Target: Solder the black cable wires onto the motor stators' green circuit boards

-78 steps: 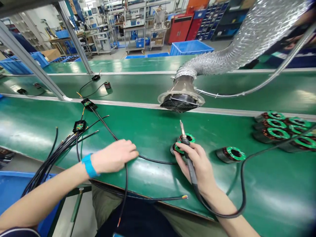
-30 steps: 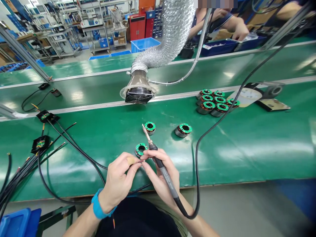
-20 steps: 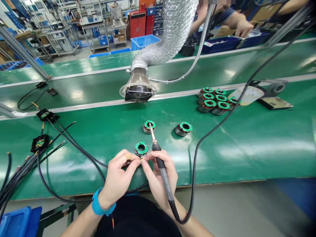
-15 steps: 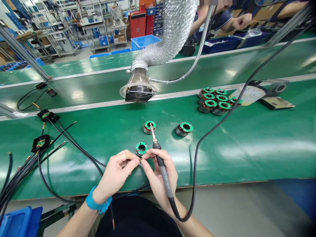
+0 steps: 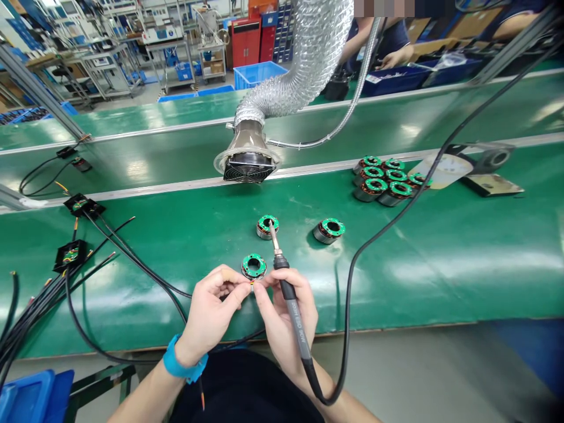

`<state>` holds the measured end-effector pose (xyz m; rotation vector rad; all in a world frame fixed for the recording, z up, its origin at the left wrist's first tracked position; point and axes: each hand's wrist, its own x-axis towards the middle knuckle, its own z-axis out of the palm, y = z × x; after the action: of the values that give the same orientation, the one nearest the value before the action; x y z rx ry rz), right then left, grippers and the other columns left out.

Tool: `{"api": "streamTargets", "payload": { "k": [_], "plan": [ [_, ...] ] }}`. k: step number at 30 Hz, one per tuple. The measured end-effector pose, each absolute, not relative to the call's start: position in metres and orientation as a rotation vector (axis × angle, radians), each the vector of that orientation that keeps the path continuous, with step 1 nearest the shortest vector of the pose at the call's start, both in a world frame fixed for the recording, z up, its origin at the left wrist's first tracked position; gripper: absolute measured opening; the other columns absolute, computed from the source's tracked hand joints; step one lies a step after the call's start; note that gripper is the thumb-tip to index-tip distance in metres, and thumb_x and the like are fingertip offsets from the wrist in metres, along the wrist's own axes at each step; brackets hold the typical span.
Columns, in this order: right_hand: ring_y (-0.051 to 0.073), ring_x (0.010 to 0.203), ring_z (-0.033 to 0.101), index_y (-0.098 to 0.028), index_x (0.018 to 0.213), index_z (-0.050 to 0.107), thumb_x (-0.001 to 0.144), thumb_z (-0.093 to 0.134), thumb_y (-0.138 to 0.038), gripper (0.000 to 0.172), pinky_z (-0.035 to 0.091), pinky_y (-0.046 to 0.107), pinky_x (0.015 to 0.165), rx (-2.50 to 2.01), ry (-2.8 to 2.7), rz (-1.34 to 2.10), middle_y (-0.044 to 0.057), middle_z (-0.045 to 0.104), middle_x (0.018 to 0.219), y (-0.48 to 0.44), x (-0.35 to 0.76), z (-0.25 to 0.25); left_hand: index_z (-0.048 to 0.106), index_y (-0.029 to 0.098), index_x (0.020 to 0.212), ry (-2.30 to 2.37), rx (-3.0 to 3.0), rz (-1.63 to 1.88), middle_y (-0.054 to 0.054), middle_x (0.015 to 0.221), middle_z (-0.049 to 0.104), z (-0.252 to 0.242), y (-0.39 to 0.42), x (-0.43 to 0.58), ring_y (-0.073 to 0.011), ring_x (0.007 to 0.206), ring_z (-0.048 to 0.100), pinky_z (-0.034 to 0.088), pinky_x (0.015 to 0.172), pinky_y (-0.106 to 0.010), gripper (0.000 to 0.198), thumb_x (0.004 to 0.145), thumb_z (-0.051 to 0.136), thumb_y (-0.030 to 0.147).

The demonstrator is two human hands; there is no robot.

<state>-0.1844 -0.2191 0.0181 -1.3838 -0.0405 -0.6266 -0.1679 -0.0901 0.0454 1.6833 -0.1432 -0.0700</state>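
Note:
My left hand [image 5: 215, 308] is closed in a pinch on thin coloured wires [image 5: 252, 283] at the end of a black cable [image 5: 178, 288]. My right hand [image 5: 304, 305] is wrapped round a soldering iron [image 5: 296, 317]; its thumb and fingertip meet at the same wires. A motor stator with a green circuit board [image 5: 261, 259] lies just beyond my fingertips. The iron's tip points away from me and overlaps a second stator [image 5: 263, 233] in view; whether they touch I cannot tell. A third stator [image 5: 326, 235] sits to the right.
Several stators [image 5: 374, 191] stand grouped at the back right, near a clear plastic container [image 5: 449, 167]. A fume extractor [image 5: 249, 167] hangs over the bench. Black cables and small black boxes [image 5: 70, 255] lie left. The iron's cord [image 5: 350, 294] loops right. A co-worker's hand [image 5: 396, 57] is beyond.
My hands have shifted very slightly, with the pinched wires now closer under the near stator. The left wrist has moved a little right. The co-worker's hand has lowered toward the blue bin.

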Motion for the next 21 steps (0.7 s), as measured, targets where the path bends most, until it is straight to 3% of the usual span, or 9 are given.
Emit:
{"api": "streamTargets", "payload": {
  "k": [3, 8, 13, 21],
  "plan": [
    [0.011, 0.085, 0.062, -0.024, 0.111, 0.062, 0.094, 0.07, -0.006, 0.026, 0.054, 0.022, 0.085, -1.404, -0.003, -0.654, -0.001, 0.057, 0.097, -0.217, -0.186, 0.017, 0.073, 0.018, 0.099, -0.331, 1.891, 0.225, 0.0, 0.085, 0.066, 0.041, -0.09, -0.17, -0.0085, 0.07, 0.063, 0.052, 0.063, -0.017, 0.004, 0.097, 0.071, 0.015],
    [0.012, 0.085, 0.063, -0.025, 0.114, 0.063, 0.094, 0.073, -0.008, 0.028, 0.054, 0.025, 0.086, -1.435, 0.006, -0.66, -0.001, 0.059, 0.098, -0.219, -0.188, 0.013, 0.067, 0.014, 0.117, -0.809, 2.191, 0.661, -0.007, 0.098, 0.071, 0.039, -0.085, -0.172, -0.0127, 0.085, 0.068, 0.053, 0.074, -0.021, 0.025, 0.095, 0.069, 0.002],
    [0.015, 0.094, 0.067, -0.027, 0.122, 0.062, 0.095, 0.072, -0.008, 0.033, 0.053, 0.032, 0.096, -1.39, -0.021, -0.597, 0.001, 0.063, 0.106, -0.222, -0.187, 0.011, 0.066, 0.015, 0.101, -0.675, 2.157, 0.5, -0.003, 0.087, 0.067, 0.052, -0.088, -0.17, -0.0106, 0.077, 0.064, 0.05, 0.068, -0.019, 0.01, 0.097, 0.066, 0.006],
    [0.011, 0.084, 0.064, -0.024, 0.113, 0.062, 0.096, 0.071, -0.008, 0.025, 0.055, 0.022, 0.082, -1.381, -0.005, -0.636, -0.001, 0.06, 0.097, -0.211, -0.184, 0.019, 0.066, 0.017, 0.087, -0.408, 2.003, 0.36, 0.001, 0.079, 0.063, 0.052, -0.094, -0.17, -0.0064, 0.067, 0.059, 0.048, 0.062, -0.014, 0.013, 0.098, 0.064, 0.012]
  ]
}}
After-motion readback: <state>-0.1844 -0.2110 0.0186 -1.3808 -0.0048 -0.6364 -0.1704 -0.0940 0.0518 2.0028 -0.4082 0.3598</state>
